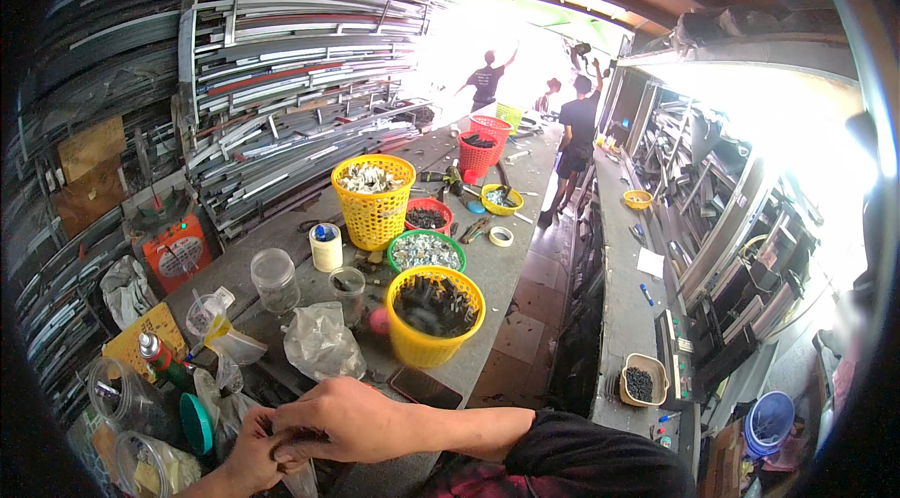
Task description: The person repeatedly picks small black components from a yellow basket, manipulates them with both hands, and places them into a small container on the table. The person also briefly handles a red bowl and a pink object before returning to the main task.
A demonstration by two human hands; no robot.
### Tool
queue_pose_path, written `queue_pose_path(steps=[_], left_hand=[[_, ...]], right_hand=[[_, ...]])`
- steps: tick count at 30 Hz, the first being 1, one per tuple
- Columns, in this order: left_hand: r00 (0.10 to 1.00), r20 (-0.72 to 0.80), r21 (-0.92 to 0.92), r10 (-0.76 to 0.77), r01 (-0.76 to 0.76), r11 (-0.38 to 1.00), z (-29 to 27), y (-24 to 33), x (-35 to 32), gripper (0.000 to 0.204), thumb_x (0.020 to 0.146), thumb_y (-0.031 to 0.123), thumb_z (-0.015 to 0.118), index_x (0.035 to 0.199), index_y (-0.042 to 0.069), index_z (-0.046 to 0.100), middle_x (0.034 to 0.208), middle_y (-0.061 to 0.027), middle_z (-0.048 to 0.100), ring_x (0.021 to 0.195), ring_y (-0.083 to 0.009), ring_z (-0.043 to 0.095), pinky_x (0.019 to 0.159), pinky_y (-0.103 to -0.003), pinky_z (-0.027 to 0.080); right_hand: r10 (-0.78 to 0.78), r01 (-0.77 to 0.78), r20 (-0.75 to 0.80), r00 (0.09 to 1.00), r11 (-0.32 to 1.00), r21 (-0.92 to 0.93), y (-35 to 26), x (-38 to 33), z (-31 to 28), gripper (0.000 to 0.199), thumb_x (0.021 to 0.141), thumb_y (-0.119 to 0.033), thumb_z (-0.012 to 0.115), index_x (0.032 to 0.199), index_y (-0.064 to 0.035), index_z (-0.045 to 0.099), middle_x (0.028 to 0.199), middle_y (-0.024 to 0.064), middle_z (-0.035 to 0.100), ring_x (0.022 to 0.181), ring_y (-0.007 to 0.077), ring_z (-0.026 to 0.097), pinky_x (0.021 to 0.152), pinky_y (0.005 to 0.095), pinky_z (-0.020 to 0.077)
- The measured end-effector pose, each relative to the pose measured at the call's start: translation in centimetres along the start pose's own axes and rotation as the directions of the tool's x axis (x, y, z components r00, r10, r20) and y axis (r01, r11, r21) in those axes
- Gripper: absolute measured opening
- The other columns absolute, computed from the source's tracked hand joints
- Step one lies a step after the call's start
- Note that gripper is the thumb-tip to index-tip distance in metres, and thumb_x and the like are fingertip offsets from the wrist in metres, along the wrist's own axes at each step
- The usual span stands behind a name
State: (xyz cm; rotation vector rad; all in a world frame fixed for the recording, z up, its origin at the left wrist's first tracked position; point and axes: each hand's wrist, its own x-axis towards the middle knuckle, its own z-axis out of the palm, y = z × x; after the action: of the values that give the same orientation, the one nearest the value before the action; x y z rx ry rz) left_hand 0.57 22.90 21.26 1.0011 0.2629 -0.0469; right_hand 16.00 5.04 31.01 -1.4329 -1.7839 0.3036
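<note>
My left hand [246,459] and my right hand [339,419] meet at the near edge of the workbench [511,273], low in the picture. The right hand lies over the left hand's fingers, and both are curled. Whatever sits between them is hidden. Just beyond the hands lie a crumpled clear plastic bag [322,340], a dark phone [427,387] and a teal lid [195,423]. A yellow basket [412,343] of dark small parts stands a little farther up the bench.
Farther along stand a green bowl [401,245] of silvery parts, a red bowl [441,207], a tall yellow basket [373,207], clear jars [275,278], a white tape roll [326,249] and red baskets [480,156]. Metal profiles [281,67] fill the left racks. Two people [577,137] stand at the far doorway.
</note>
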Motion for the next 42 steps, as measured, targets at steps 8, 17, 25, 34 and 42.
queue_pose_path(steps=[8, 17, 25, 34, 42], left_hand=[[0.996, -0.08, -0.051, -0.031, 0.027, 0.998, -0.1, 0.4, 0.4, 0.038, 0.102, 0.046, 0.048, 0.081, 0.015, 0.054, 0.058, -0.0011, 0.04, 0.043, -0.0172, 0.037, 0.043, -0.033, 0.028], [1.0, -0.006, -0.124, 0.012, -0.013, 0.992, 3.0, 2.0, -0.6, 0.035, 0.111, 0.021, 0.049, 0.079, 0.007, 0.051, 0.058, -0.0001, 0.032, 0.044, -0.0123, 0.031, 0.042, -0.03, 0.021], [0.997, -0.068, 0.008, 0.035, -0.034, 0.999, 3.1, 2.6, -0.1, 0.034, 0.111, 0.017, 0.049, 0.079, 0.007, 0.053, 0.057, -0.0008, 0.035, 0.042, -0.0123, 0.03, 0.042, -0.031, 0.021], [0.991, -0.011, 0.018, 0.137, -0.136, 0.99, 2.6, 2.7, -0.2, 0.029, 0.108, 0.016, 0.055, 0.082, 0.004, 0.057, 0.056, -0.0017, 0.04, 0.042, -0.0119, 0.033, 0.041, -0.031, 0.023], [0.993, 0.052, 0.035, 0.111, -0.113, 0.993, 2.2, 2.7, 0.6, 0.049, 0.111, 0.028, 0.053, 0.068, 0.008, 0.043, 0.055, -0.0007, 0.034, 0.046, -0.0126, 0.032, 0.045, -0.032, 0.023]], right_hand=[[-0.08, 0.089, -0.178, 0.981, 0.995, 0.039, 0.3, 0.8, 0.5, 0.03, 0.09, -0.023, 0.081, 0.111, -0.0039, 0.07, 0.087, 0.0166, 0.071, 0.077, 0.0388, 0.07, 0.068, 0.0444, 0.0548], [0.065, -0.058, -0.124, 0.99, 0.997, 0.059, -0.1, 1.2, 0.4, 0.036, 0.082, -0.014, 0.079, 0.116, -0.0065, 0.071, 0.097, 0.0198, 0.075, 0.09, 0.0426, 0.072, 0.08, 0.0489, 0.0578], [0.111, -0.112, -0.027, 0.993, 0.993, -0.023, -0.1, 0.9, -0.6, 0.04, 0.082, -0.021, 0.079, 0.119, -0.0103, 0.07, 0.091, 0.0187, 0.075, 0.087, 0.0417, 0.072, 0.077, 0.0495, 0.0574], [-0.047, 0.044, -0.056, 0.997, 0.997, -0.063, 1.0, 0.8, -0.2, 0.044, 0.088, -0.022, 0.079, 0.128, -0.0088, 0.065, 0.089, 0.0165, 0.073, 0.081, 0.04, 0.071, 0.07, 0.0481, 0.0552], [-0.09, 0.082, -0.064, 0.994, 0.989, -0.119, 5.3, 2.7, -4.4, 0.059, 0.075, -0.046, 0.092, 0.114, -0.0076, 0.071, 0.078, 0.0154, 0.069, 0.068, 0.0321, 0.069, 0.065, 0.0418, 0.053]])
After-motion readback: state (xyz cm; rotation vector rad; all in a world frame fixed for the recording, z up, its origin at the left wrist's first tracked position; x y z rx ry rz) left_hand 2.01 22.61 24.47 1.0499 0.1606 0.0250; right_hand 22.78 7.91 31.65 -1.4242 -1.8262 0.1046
